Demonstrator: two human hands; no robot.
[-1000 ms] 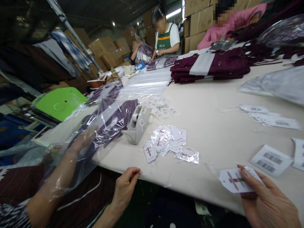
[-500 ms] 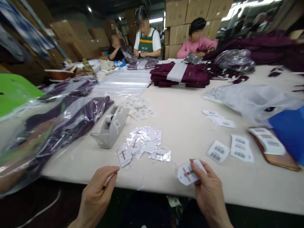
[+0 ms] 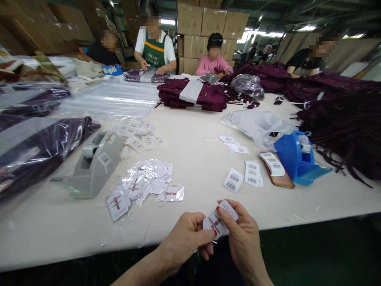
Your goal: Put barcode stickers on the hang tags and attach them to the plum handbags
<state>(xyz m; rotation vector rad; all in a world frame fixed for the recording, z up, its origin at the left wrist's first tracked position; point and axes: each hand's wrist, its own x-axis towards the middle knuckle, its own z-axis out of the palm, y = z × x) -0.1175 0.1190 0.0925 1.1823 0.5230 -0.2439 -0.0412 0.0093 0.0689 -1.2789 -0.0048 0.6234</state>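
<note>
A white hang tag (image 3: pixel 214 223) with a colourful printed figure is held at the table's front edge between both hands. My right hand (image 3: pixel 242 228) grips its upper right end, thumb on the face. Closed on the tag's lower left end is my left hand (image 3: pixel 190 234), thumb on top. Whether more tags lie beneath this one is hidden. To the left of my hands lies a pile of similar hang tags (image 3: pixel 160 171), some in clear plastic sleeves. Barcode sticker sheets (image 3: pixel 233 180) lie just beyond my right hand.
A grey tape dispenser (image 3: pixel 95 167) stands left, a blue one (image 3: pixel 297 159) right, beside a phone (image 3: pixel 287 180) with stickers on it. Small labels (image 3: pixel 147 141), a plastic bag (image 3: pixel 258 125) and folded maroon garments (image 3: pixel 205 95) lie farther back. Several co-workers (image 3: pixel 154 47) are across the table.
My left hand, empty before, has moved right and now grips the tag with my right hand. The view has turned right, bringing the blue dispenser fully into sight.
</note>
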